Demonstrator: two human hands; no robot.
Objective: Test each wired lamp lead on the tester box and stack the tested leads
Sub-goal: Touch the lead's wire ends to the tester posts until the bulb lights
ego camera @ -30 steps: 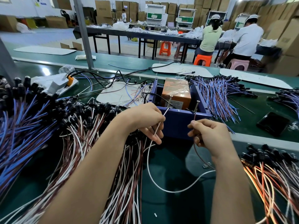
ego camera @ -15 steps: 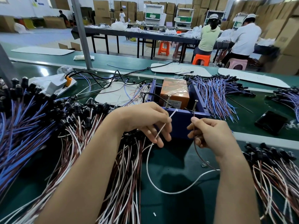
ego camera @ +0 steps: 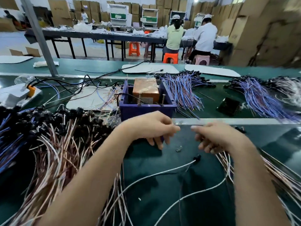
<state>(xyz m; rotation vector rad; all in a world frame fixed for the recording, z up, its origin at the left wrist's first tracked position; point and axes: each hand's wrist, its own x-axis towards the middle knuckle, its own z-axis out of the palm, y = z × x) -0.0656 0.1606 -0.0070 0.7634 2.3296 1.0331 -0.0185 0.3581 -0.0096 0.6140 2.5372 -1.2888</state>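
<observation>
Two curled hands, left hand (ego camera: pixel 151 128), right hand (ego camera: pixel 216 137), near tester box (ego camera: pixel 146 111), cannot tell grip

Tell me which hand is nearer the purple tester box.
Left. The left hand is directly in front of the purple tester box, overlapping its front wall; the right hand lies off to its right.
</observation>
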